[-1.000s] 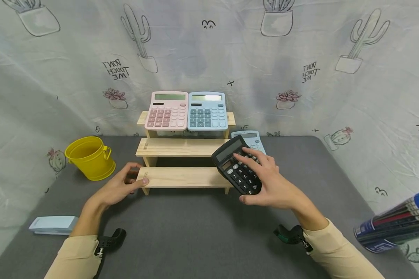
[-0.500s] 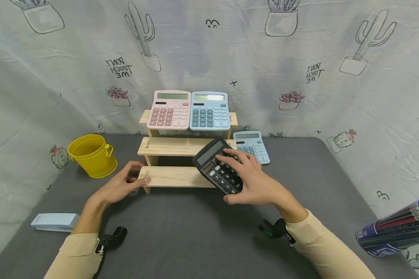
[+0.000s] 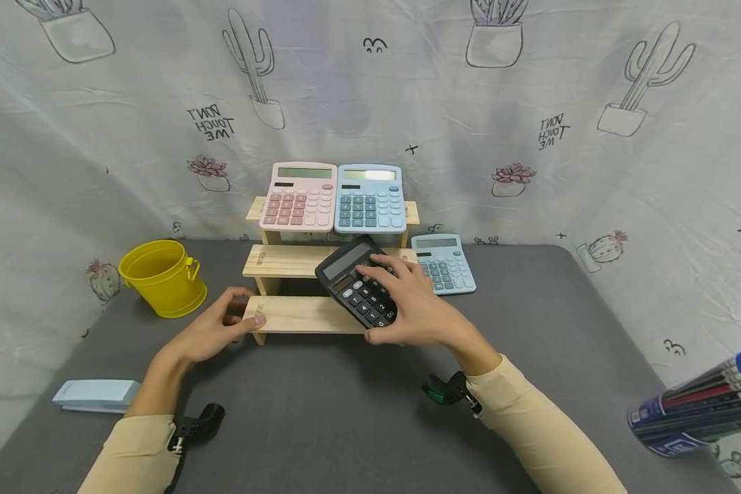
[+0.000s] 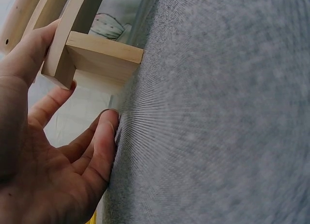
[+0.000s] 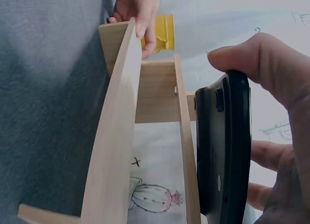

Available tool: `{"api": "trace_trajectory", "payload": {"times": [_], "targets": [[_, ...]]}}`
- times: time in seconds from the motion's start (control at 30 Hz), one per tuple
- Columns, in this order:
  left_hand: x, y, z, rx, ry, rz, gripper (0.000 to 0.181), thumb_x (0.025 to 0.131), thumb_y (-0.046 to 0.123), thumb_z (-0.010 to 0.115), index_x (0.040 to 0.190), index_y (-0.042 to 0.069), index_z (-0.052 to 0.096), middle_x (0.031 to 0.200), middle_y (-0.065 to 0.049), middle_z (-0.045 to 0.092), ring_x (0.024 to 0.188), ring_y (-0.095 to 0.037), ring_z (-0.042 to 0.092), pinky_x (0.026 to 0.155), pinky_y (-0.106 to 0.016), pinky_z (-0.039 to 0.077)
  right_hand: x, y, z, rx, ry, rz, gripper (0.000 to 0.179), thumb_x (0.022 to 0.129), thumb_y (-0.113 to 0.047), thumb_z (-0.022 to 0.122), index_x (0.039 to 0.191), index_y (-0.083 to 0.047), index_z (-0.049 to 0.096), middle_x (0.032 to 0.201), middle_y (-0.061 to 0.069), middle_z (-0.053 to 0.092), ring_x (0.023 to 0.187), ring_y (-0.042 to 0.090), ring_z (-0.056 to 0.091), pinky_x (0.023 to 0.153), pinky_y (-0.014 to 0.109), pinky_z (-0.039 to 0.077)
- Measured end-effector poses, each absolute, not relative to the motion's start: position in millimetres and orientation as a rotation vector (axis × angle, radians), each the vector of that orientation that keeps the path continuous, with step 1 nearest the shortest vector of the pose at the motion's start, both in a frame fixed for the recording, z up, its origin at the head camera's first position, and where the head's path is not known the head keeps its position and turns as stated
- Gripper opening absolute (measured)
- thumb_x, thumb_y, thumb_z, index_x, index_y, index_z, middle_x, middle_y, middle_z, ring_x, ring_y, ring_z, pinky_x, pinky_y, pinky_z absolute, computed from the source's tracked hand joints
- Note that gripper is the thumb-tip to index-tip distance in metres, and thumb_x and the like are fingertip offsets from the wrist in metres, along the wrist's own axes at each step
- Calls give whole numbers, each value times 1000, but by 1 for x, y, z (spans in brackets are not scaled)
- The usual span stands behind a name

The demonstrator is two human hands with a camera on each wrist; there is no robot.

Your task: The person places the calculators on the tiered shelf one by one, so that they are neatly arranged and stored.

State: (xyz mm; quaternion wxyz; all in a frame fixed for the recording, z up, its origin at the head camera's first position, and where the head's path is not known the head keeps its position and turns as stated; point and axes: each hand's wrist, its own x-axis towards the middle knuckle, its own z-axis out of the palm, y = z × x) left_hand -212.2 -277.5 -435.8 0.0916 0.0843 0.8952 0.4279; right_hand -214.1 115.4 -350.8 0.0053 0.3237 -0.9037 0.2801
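Observation:
A black calculator (image 3: 357, 293) is tilted in my right hand (image 3: 416, 302), gripped with the thumb at its lower edge and the fingers over its keys. It overlaps the lower two shelves in the head view; in the right wrist view its back (image 5: 220, 151) faces the shelf boards. My left hand (image 3: 206, 333) pinches the left end of the lowest board of a three-tier wooden rack (image 3: 302, 314). In the left wrist view the thumb lies over the board (image 4: 59, 59) and a finger reaches beneath. A pink calculator (image 3: 299, 195) and a blue calculator (image 3: 370, 197) lean side by side on the top tier.
Another light blue calculator (image 3: 444, 264) lies right of the rack. At the left stand a yellow bucket (image 3: 167, 281) and, nearer, a pale blue oblong object (image 3: 95, 394). A tub of pencils (image 3: 691, 408) stands at the right edge. A patterned cloth (image 3: 346, 89) hangs behind.
My right hand has carried the black calculator leftward, from the rack's right end to over its middle, uncovering the light blue calculator beside the rack. My left hand keeps its place.

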Motion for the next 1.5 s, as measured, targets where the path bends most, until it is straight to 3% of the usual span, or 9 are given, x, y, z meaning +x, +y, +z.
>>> {"api": "trace_trajectory", "payload": {"times": [0.33, 0.53, 1.1, 1.33, 1.5], "targets": [[-214, -278, -433, 237, 2670, 1239, 73, 99, 49, 66, 151, 12, 30, 143, -25, 47, 103, -30, 60, 80, -38, 52, -221, 86, -345, 1014, -2829, 803, 93, 71, -44, 81, 155, -26, 46, 166, 7, 29, 130, 47, 34, 98, 62, 34], [-213, -276, -435, 220, 2643, 1272, 71, 99, 47, 66, 151, 13, 31, 143, -24, 48, 104, -30, 61, 81, -37, 52, -229, 67, -347, 1007, -2840, 799, 89, 75, -43, 81, 154, -25, 46, 167, 8, 27, 132, 46, 33, 103, 63, 32], [-214, -274, -436, 194, 2627, 1303, 75, 99, 44, 68, 154, 13, 28, 144, -26, 47, 104, -30, 61, 80, -38, 51, -241, 23, -355, 810, -2795, 804, 85, 76, -57, 81, 150, -28, 51, 167, 7, 30, 132, 40, 36, 101, 58, 32], [-215, -277, -435, 201, 2632, 1301, 74, 99, 43, 67, 154, 13, 28, 144, -26, 47, 105, -32, 62, 81, -40, 52, -249, 5, -355, 702, -2845, 683, 97, 77, -78, 71, 156, -27, 44, 166, 8, 30, 130, 39, 36, 105, 56, 32], [-214, -277, -435, 197, 2639, 1287, 73, 99, 46, 67, 152, 14, 30, 143, -25, 48, 103, -30, 62, 80, -38, 52, -251, 7, -348, 851, -2943, 671, 94, 87, -68, 69, 161, -22, 35, 171, 11, 18, 140, 45, 29, 118, 58, 21]]}}
